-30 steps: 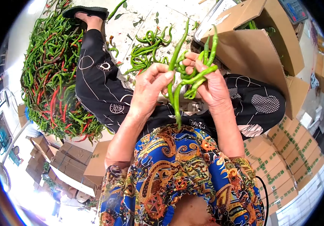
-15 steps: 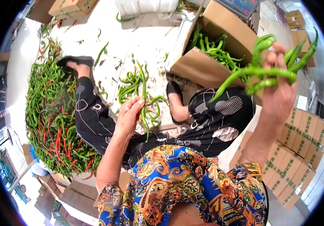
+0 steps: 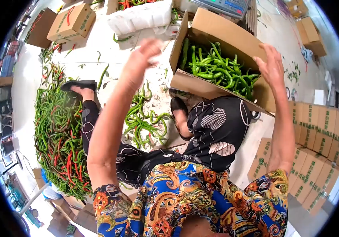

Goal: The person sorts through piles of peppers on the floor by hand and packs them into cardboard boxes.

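Observation:
My right hand (image 3: pixel 271 65) is at the right end of a cardboard box (image 3: pixel 205 87), fingers apart with no pepper in it. Whether it touches the box wall I cannot tell. Long green peppers (image 3: pixel 221 69) lie inside that box. Blurred by motion, my left hand (image 3: pixel 146 55) is raised left of the box, fingers spread and holding nothing. On the floor between my feet is a small heap of green peppers (image 3: pixel 146 122).
A big pile of green and red peppers (image 3: pixel 59 130) covers the floor at left. A white foam box (image 3: pixel 140 21) and a scale (image 3: pixel 224 8) stand at the back. Cartons (image 3: pixel 71 23) sit at back left; stacked cartons (image 3: pixel 315 134) rise at right.
The green peppers have left my right hand, and the pepper has left my left hand. My left hand moved up and forward; my right moved slightly left, to the box's end.

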